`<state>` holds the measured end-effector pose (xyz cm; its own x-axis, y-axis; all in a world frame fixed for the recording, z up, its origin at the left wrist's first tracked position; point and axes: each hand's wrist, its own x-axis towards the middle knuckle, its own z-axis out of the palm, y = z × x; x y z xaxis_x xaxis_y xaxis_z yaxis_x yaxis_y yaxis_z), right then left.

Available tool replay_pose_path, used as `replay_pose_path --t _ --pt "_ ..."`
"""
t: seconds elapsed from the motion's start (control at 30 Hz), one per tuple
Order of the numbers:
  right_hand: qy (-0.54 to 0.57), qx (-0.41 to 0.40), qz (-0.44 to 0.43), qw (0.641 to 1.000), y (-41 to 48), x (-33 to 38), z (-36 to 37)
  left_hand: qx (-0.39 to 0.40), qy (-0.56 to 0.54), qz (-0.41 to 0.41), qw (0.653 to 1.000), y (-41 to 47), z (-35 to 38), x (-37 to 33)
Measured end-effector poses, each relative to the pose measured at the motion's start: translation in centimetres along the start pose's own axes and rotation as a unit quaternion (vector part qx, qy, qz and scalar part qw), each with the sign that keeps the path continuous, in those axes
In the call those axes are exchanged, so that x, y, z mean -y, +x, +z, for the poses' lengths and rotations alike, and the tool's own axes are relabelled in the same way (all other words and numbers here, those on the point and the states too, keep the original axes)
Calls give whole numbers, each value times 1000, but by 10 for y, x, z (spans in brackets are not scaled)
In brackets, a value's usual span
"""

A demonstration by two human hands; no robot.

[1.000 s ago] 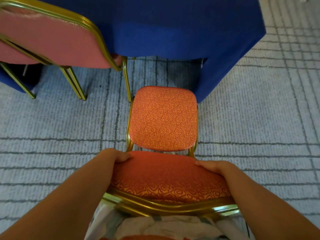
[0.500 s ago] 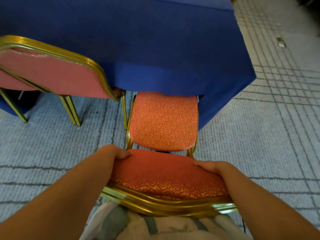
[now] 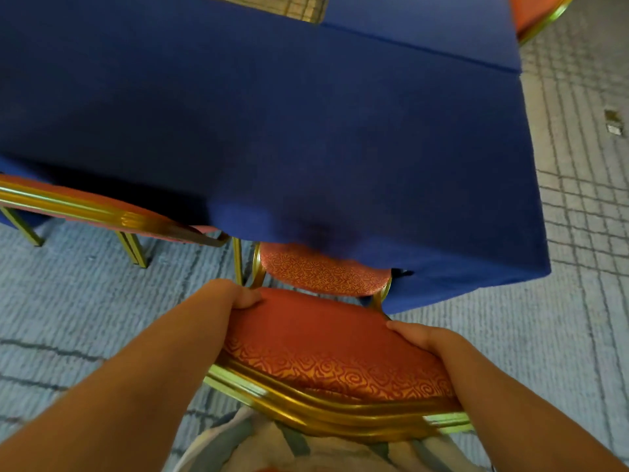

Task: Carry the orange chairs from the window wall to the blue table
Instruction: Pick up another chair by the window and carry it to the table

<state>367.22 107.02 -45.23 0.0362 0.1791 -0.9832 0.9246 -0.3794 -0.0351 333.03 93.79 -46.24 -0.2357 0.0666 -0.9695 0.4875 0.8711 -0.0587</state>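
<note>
Orange chair (image 3: 323,338), banquet type: padded backrest and seat (image 3: 323,274) in orange-red cloth with a gold swirl pattern, on a ribbed gold metal frame.

Location: at the near edge of the blue desk (image 3: 306,131), back turned away from it. The front of the seat is already hidden under the hanging cloth, and only the rear part shows.

Grip: left hand (image 3: 238,294) and right hand (image 3: 415,335) each clamp one end of the backrest's top. The thumbs lie on the padded face; the other fingers are out of view behind it.

Key relation: from the grip, the seat runs straight ahead toward the desk, so the chair's back-to-front axis points under the cloth. The left hand sits slightly nearer the desk than the right, which suggests the chair is a touch askew. Any further push would probably go along that axis, with the right side brought level.

Nearby: a neighbouring chair (image 3: 85,209) of like make stands just left along the same desk edge, and a third chair (image 3: 534,11) sits at the desk's far right corner. Grey lined carpet (image 3: 578,352) lies below.
</note>
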Motion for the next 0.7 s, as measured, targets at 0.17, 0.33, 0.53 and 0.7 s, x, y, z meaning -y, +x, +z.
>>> replay_pose_path --t 0.17,0.33,0.53,0.7 --pt "-40 -17 -19 999 10 33 -38 -12 -21 4 1000 54 -23 -17" --pt "-103 -66 -97 988 14 61 -68 -19 -21 -24 999 34 -42 -42" --pt "-132 -23 -53 990 23 85 -84 -1 -25 -26 999 27 -61 -64" --pt "-181 -51 -61 980 32 83 -95 -59 60 10 996 31 -61 -82"
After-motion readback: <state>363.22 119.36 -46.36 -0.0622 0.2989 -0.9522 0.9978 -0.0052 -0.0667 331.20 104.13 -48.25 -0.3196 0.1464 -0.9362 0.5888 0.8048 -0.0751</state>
